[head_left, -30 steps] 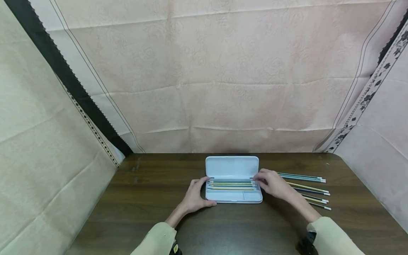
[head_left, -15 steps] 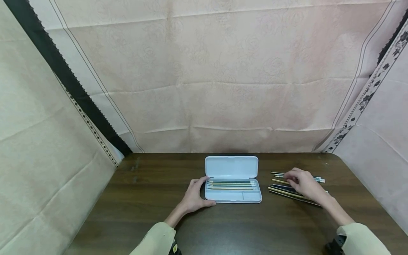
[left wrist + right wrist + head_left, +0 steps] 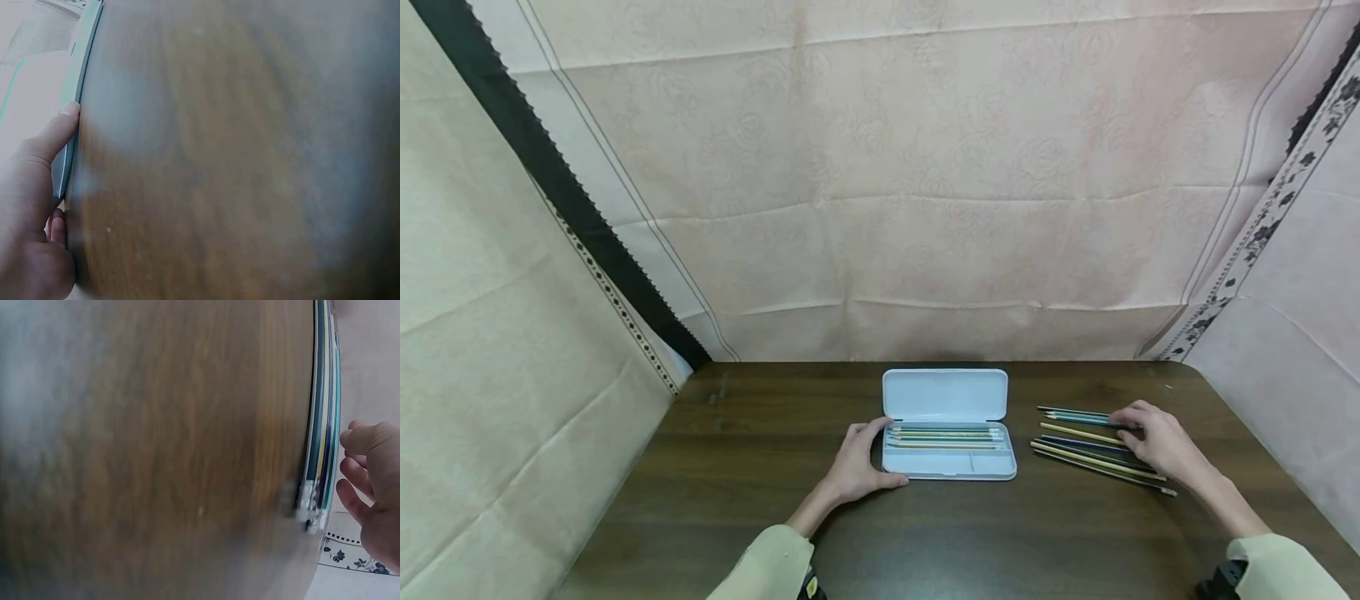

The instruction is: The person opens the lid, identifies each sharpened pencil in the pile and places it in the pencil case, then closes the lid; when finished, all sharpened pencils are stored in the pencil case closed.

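A pale blue pencil case [image 3: 944,393] lies with its lid raised and several pencils [image 3: 943,432] in its long compartment. My left hand [image 3: 859,467] grips the case's left end, thumb at the front edge and fingers at the back; its thumb lies along the case's side [image 3: 74,69] in the left wrist view. Over the eraser ends of several loose pencils [image 3: 1075,455], right of the case, is my right hand [image 3: 1161,437]. Its fingers are loosely bent near the teal pencils [image 3: 1071,416]. In the right wrist view the fingertips are close beside the row of pencils [image 3: 323,412], nothing showing between them.
The dark wooden table [image 3: 970,533] has a back edge right behind the raised lid. A pale cloth [image 3: 925,208] hangs behind the table, with more cloth at both sides. The loose pencils lie roughly parallel, white erasers toward the right.
My right hand has moved from the case's right end out over the loose pencils, then farther right toward their eraser ends. The left hand has stayed on the case.
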Demonstrator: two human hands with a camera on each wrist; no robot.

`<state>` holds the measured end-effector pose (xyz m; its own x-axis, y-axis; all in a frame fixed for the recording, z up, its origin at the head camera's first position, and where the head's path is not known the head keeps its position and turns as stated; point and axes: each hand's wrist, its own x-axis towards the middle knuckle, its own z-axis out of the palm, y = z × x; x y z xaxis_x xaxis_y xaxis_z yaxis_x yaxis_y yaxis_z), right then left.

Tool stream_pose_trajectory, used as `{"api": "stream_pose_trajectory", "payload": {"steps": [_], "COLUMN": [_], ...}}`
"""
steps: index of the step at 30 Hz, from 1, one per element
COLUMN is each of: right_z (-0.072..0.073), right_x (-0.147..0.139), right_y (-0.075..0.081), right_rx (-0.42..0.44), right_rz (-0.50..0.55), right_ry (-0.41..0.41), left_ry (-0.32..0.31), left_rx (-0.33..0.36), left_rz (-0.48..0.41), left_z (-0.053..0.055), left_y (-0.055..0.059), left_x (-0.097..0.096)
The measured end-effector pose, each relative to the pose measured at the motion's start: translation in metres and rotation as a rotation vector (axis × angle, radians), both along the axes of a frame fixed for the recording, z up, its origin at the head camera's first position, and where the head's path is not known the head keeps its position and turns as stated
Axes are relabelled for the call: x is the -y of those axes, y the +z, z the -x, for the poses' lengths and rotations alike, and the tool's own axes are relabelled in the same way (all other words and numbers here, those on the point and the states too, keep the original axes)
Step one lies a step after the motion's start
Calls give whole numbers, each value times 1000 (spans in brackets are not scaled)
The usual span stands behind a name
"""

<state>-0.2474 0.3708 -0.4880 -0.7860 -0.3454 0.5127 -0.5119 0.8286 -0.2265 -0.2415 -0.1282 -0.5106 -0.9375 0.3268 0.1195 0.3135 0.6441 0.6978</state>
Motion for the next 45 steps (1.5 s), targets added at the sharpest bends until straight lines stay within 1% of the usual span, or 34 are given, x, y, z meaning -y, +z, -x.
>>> {"api": "stream_pose_trajectory", "payload": {"steps": [4, 12, 18, 25, 30, 35, 41, 45], "right_z": [0, 0, 1, 2, 4, 5, 5, 6], "right_x": [-7, -19, -24, -27, -27, -27, -27, -27], "right_y": [-2, -4, -5, -6, -5, -4, -5, -5], "right_rx": [18, 59, 66, 113, 138, 134, 122, 102], "right_rz": [-1, -1, -3, -12, -23, -36, -49, -61], "right_ry": [-21, -64, -79, -95, -101, -96, -83, -71], "left_ry": [-1, -5, -8, -7, -12, -16, -13, -13], "left_rx": [5, -8, -16, -11, -26, -42, -35, -30], "left_rz": [-3, 5, -1, 1, -5, -9, 3, -9], "left_z": [-1, 0, 0, 1, 1, 0, 0, -1], "left_y": [1, 0, -1, -2, -2, -2, -2, -1], "left_x": [0, 0, 1, 0, 1, 1, 1, 0]}}
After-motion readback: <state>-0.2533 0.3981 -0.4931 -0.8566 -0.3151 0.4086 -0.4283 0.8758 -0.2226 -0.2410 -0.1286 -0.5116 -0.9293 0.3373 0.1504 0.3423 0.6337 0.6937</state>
